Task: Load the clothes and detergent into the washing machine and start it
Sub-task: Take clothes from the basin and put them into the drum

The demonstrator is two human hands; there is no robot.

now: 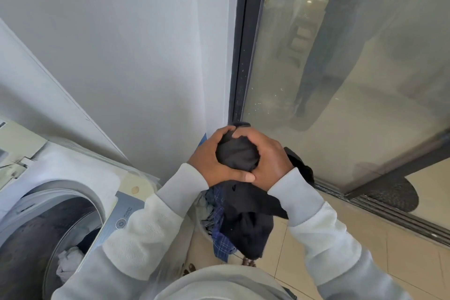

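Garment (237, 156) bunched between left hand (209, 161) and right hand (269, 161), both gripping it, above basket (203, 226); drum (48, 234) open at eight o'clock, nearer left hand.

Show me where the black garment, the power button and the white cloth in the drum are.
black garment (237, 154): head view, on the bunched part held between both hands.
power button (121, 223): head view, on the round button's middle.
white cloth (70, 259): head view, on its crumpled top inside the drum.
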